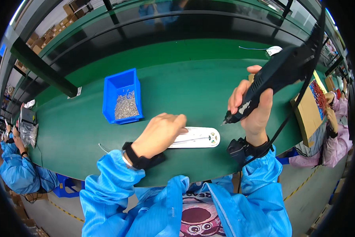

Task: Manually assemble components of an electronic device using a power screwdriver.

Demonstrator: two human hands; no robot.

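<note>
A long white plastic housing [199, 132] with rounded ends lies flat on the green table in front of me. A thin wire runs along it, and round marks show at its right end. My left hand [160, 133] is over the housing's left part with its fingers curled and closed; what they pinch, if anything, is hidden. My right hand [255, 106] is wrapped round a black electric screwdriver [274, 77], held up to the right of the housing. The screwdriver's tip points down and left, apart from the housing.
A blue bin [122, 79] of small metal screws stands beyond my left hand. At the right is a cardboard box [308, 118] with red wires, where a co-worker in pink sits. A white part with a wire [274, 50] lies at the back right. The screwdriver's dark cable hangs beside my right arm.
</note>
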